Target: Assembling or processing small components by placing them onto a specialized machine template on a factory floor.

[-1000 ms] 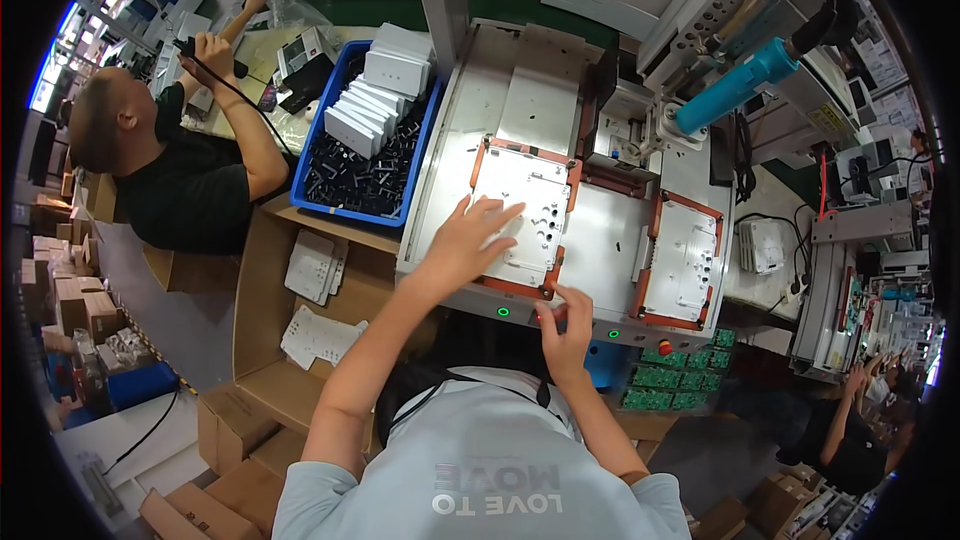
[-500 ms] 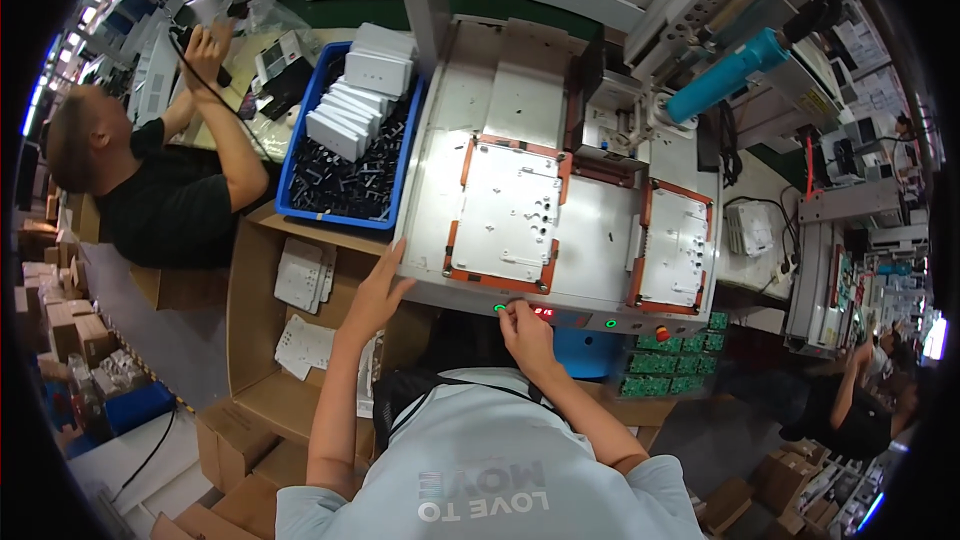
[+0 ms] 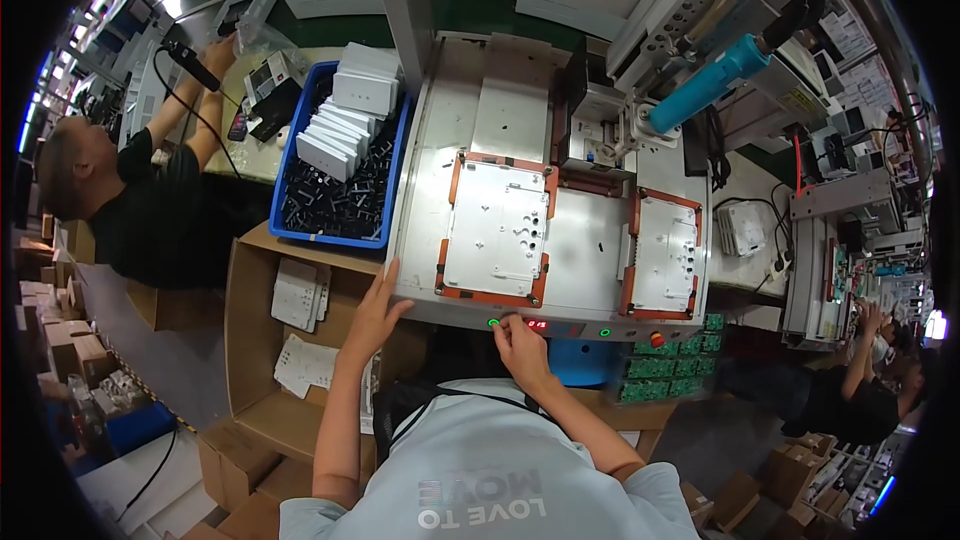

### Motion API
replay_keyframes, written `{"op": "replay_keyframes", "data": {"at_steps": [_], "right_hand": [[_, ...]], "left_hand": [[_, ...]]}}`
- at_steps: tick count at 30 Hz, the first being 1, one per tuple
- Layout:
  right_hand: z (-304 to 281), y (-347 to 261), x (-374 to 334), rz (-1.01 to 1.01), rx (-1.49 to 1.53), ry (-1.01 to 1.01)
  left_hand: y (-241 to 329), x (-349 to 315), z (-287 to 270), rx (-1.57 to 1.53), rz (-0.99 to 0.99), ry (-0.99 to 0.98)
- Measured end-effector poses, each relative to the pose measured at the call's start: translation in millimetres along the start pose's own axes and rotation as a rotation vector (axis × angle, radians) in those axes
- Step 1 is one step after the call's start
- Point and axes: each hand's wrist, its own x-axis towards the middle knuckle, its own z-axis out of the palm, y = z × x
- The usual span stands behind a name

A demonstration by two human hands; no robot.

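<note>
White panel (image 3: 495, 240) is lying flat in its orange-brown frame (image 3: 490, 299), sitting near twelve o'clock from the right hand (image 3: 522, 348) and at two o'clock from the left hand (image 3: 373, 320). Both hands are staying well apart, neither clamping anything visible. And the right is curling, forearm angling toward ten-thirty, fingertips bunching at the green-lit button (image 3: 493, 324); whether they're pressing, I cannot tell! The left is opening flat beside the machine's corner, fingers pointing between twelve and one, thumb sticking out toward two.

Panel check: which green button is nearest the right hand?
The left green button, beside the right hand; the other button is past the red display.
</note>
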Motion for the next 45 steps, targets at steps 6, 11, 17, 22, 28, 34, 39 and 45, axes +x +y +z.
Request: {"op": "replay_keyframes", "data": {"at_steps": [6, 11, 17, 22, 28, 34, 39, 45], "right_hand": [[-4, 2, 1, 0.009, 0.009, -0.023], [-1, 6, -1, 0.053, -0.008, -0.012], [-1, 1, 5, -0.015, 0.035, -0.002], [-62, -7, 3, -0.050, 0.257, -0.063], [-176, 53, 3, 0.077, -0.173, 0.907], [-214, 121, -11, 0.188, -0.280, 0.848], [-234, 128, 1, 0.318, -0.191, 0.632], [-263, 141, 94, 0.206, -0.142, 0.654]], "left_hand": [[3, 1, 2, -0.040, -0.028, -0.019], [-9, 3, 9, -0.024, 0.017, 0.000], [-5, 1, 1, -0.080, -0.020, -0.026], [3, 4, 3, -0.049, 0.006, -0.039], [1, 2, 5, -0.061, -0.043, -0.072], [-8, 2, 16, -0.143, -0.017, -0.009], [-24, -2, 18, -0.119, -0.089, -0.026], [-10, -3, 16, -0.171, -0.159, -0.036]]}}
